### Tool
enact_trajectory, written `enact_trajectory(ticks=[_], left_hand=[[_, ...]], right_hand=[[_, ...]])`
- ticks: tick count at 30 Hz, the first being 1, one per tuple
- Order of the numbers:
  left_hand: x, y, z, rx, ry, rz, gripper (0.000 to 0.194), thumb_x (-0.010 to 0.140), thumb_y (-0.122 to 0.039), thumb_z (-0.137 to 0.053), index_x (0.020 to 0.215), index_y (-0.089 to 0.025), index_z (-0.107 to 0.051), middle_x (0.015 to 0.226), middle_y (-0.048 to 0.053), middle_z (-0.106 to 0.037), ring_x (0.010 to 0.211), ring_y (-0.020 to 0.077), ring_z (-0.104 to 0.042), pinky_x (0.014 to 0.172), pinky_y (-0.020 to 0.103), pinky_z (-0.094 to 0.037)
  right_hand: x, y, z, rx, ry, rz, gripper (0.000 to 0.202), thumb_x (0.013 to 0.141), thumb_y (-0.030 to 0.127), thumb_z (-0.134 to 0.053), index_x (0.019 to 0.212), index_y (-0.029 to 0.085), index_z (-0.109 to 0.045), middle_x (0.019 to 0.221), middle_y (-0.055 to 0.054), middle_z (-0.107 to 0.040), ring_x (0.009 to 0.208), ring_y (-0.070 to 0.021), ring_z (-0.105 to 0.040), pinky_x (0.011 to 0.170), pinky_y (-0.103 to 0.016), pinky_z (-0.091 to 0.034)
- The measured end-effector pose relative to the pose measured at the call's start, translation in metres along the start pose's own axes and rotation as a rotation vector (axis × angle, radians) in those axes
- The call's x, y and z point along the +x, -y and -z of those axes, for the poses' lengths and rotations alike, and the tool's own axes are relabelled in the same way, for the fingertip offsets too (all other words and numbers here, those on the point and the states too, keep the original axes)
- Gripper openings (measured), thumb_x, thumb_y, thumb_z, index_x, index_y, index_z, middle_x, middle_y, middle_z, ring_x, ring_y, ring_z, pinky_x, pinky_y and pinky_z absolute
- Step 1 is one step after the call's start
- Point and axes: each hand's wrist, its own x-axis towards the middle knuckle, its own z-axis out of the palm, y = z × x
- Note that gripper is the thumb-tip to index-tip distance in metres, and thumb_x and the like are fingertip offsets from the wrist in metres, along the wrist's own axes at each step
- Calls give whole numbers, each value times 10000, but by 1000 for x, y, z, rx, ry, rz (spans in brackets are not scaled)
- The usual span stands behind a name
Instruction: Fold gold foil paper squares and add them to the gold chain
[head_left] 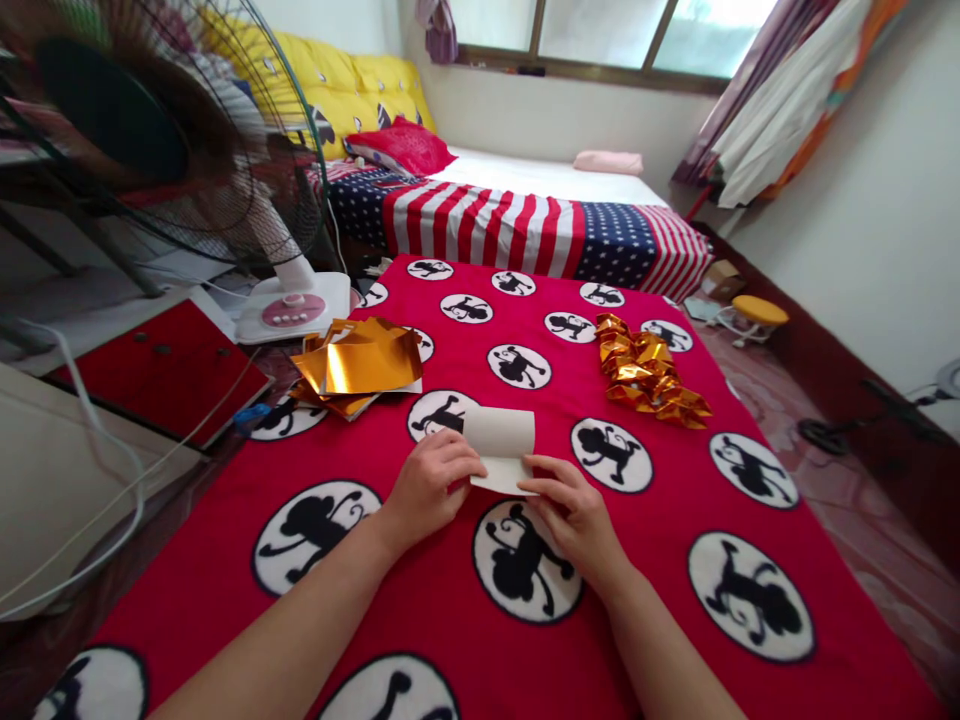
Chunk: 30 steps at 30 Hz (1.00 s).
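Note:
A creased sheet of pale paper (499,430) lies between my hands on the red cloth with monkey prints (645,540), its far part raised and curled. The left edge of the paper is pinched in my left hand (435,478). My right hand (574,510) grips the right edge, fingertips near its front corner. To the left of my hands is a loose pile of shiny gold sheets (371,360). Folded gold foil pieces (649,370) lie bunched in rows at the right.
A standing fan (292,310) is at the left, near a red panel (157,350) and a white cable (112,440). Beyond the cloth is a bed with a striped and starred cover (487,220). A yellow stool (759,310) stands at the right.

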Motion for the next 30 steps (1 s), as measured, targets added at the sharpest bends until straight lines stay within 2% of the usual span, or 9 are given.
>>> enact_trajectory(ticks=[2, 4, 8, 12, 15, 20, 25, 30], left_hand=[[-6, 1, 0, -25, 45, -9, 208, 796, -53, -611, 891, -222, -687, 963, 25, -726, 1012, 212, -600, 901, 393, -474], [-9, 4, -2, -51, 58, 23, 201, 788, -63, -640, 901, -222, -687, 1004, 25, -725, 1013, 206, -615, 923, 402, -470], [-9, 9, -5, -130, 38, 124, 167, 797, -92, -669, 894, -226, -695, 988, 27, -726, 937, 184, -643, 887, 379, -485], [-7, 9, -5, -155, 29, 180, 62, 837, -214, -679, 877, -233, -722, 966, 36, -724, 915, 187, -638, 861, 363, -488], [-5, 8, -5, -127, 24, 219, 102, 870, -269, -646, 828, -218, -725, 939, 40, -717, 887, 180, -622, 834, 353, -483], [-2, 8, -8, -47, -15, 273, 249, 875, -261, -629, 638, -187, -647, 894, 40, -690, 868, 179, -596, 817, 352, -460], [-1, 8, -12, 16, -58, 314, 201, 818, -239, -679, 632, -186, -625, 855, 31, -666, 837, 179, -585, 794, 349, -459], [-1, 7, -13, 52, -61, 349, 197, 779, -224, -704, 614, -188, -602, 845, 21, -646, 837, 181, -578, 790, 348, -452]], right_hand=[[0, -1, 0, -7, 8, 15, 204, 888, 159, -595, 983, 274, -734, 1171, -79, -650, 1117, -229, -589, 942, -405, -507], [1, 0, 0, -18, 6, 23, 178, 886, 165, -604, 954, 265, -734, 1133, -76, -666, 1102, -232, -589, 941, -413, -501], [3, 4, -1, -32, -5, -11, 153, 902, 184, -595, 916, 257, -729, 1097, -70, -678, 1051, -230, -592, 908, -408, -499], [7, 8, -3, -42, -49, -77, 143, 917, 208, -584, 894, 245, -720, 1045, -59, -692, 999, -219, -594, 879, -383, -490], [13, 9, -6, -70, -59, -117, 148, 918, 217, -581, 856, 237, -714, 992, -49, -695, 948, -212, -594, 854, -367, -479], [22, 9, -11, -147, -82, -195, 141, 897, 226, -599, 781, 227, -679, 911, -33, -667, 861, -196, -580, 785, -330, -459], [24, 8, -13, -211, -139, -269, 165, 844, 250, -649, 703, 214, -572, 822, -17, -610, 773, -181, -561, 700, -300, -437], [20, 9, -14, -220, -175, -269, 157, 858, 210, -594, 708, 212, -544, 847, -28, -587, 786, -181, -556, 716, -301, -430]])
